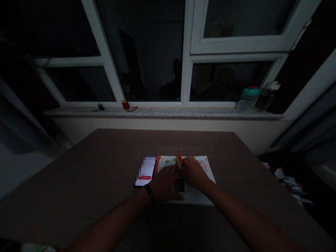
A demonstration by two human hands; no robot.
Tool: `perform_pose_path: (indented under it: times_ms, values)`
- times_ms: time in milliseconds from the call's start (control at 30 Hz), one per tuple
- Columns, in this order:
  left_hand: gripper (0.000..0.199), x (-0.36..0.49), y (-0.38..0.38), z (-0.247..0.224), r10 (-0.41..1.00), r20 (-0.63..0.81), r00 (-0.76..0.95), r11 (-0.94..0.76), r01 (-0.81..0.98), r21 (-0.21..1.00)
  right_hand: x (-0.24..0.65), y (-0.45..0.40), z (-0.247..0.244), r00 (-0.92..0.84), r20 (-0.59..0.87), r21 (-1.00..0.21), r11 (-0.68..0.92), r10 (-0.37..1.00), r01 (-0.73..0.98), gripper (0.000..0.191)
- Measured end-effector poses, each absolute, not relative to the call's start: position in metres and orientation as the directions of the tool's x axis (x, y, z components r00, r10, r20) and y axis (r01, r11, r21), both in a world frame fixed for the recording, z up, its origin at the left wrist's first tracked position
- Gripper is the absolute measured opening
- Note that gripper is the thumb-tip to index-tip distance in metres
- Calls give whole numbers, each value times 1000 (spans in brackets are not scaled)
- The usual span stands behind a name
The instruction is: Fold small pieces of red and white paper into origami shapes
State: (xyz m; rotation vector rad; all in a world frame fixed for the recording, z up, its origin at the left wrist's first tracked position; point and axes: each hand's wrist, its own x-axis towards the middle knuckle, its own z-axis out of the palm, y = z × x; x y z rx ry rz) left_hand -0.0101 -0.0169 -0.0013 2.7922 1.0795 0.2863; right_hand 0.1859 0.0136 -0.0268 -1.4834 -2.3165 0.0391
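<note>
A printed booklet or sheet [195,197], with pictures and an orange left edge, lies on the dark brown table. Across its left part my left hand [166,180] lies flat, thumb spread toward me and a dark band at the wrist. My right hand [193,171] is closed around a small red object [180,159], whose upper end sticks out past the fingers; its kind is hard to make out. Its lower end is hidden near my left fingertips. A small yellow and pale piece [172,162] shows just beyond my left fingers.
Left of the booklet lies a phone [147,171] with its screen lit. On the granite windowsill [168,112] stand a red jar [125,104], a small dark bottle [100,106], a teal-lidded bottle [248,98] and a clear bottle [266,96]. Pale bags [291,183] lie beyond the table's right edge.
</note>
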Motion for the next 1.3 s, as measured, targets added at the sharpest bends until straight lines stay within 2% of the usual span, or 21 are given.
perform_pose_path:
  times_ms: [133, 300, 400, 533, 767, 967, 1133, 1300]
  values:
    - [99, -12, -17, 6, 666, 77, 742, -740, 643, 198, 189, 12, -25, -373, 309, -260, 455, 875, 852, 18]
    - [97, -15, -17, 13, 671, 47, 740, -731, 650, 207, 196, 16, -28, -387, 316, -375, 488, 867, 788, 12]
    - [88, -18, -15, 10, 672, 67, 737, -730, 646, 223, 197, 17, -30, -375, 315, -409, 481, 872, 775, 14]
    - [82, -19, -13, 9, 659, 112, 744, -745, 625, 231, 193, 16, -26, -341, 315, -400, 449, 886, 799, 10]
    - [78, -17, -12, 12, 646, 108, 755, -760, 624, 181, 191, 12, -22, -308, 323, -387, 422, 895, 820, 8]
    - [75, -16, -15, 13, 641, 129, 756, -765, 617, 183, 196, 13, -28, -371, 347, -405, 494, 862, 769, 2]
    - [72, -12, -19, 13, 584, 144, 799, -805, 548, 226, 204, 15, -26, -426, 342, -412, 541, 838, 733, 19]
    - [73, -12, -16, 4, 517, 129, 846, -846, 482, 227, 216, 20, -22, -490, 345, -420, 599, 800, 682, 25]
